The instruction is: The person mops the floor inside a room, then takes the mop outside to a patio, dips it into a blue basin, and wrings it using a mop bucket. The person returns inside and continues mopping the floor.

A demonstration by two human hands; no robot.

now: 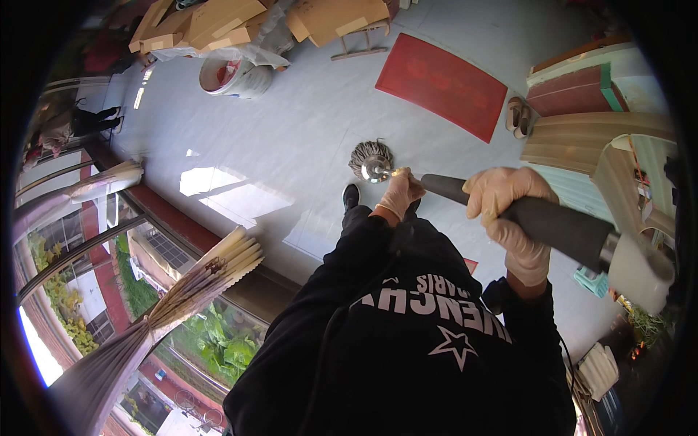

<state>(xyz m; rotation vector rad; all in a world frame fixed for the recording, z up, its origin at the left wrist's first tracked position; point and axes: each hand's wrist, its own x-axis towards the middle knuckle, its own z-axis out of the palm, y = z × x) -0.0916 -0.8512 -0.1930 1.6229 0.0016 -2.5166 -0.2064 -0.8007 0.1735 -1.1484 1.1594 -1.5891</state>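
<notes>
A string mop stands with its grey strand head [364,150] on the grey floor [305,120], in front of my shoes. My right hand [512,212], in a thin pale glove, is wrapped around the thick dark foam grip [561,226] of the mop handle. Lower down, close above the round metal disc [373,170], my gloved left hand [402,192] closes on the shaft. The handle slants up from the floor to the right, and its light-coloured top end [643,272] comes near the camera. One dark shoe [351,195] shows beside the mop head.
A red mat [441,87] lies ahead, with brown shoes [518,117] by its right end. A white bucket [240,79] stands near flattened cardboard [218,24]. Windows with a tied curtain [191,294] line the left. Wooden furniture [589,136] is at right. Another person [82,122] is far left.
</notes>
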